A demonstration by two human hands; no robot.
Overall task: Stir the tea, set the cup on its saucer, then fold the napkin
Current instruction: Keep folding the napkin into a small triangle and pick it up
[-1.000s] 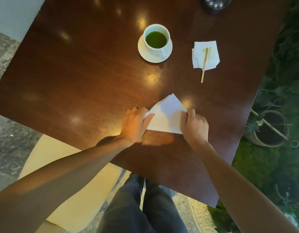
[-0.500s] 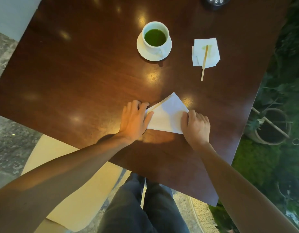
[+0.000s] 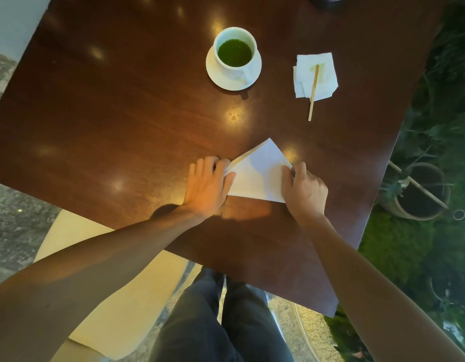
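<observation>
While the left hand lies flat pinning the napkin, the right hand, fingers curled pinching its corner, should crease firmly along the tabletop.

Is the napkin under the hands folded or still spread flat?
Folded: the napkin lies as a triangle with layered edges along its upper left side. The left hand presses one corner, the right hand pinches the other.

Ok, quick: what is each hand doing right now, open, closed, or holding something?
Left hand: open, flat, pressing the left corner of the folded napkin.
Right hand: fingers curled, pinching the napkin's right edge.
</observation>
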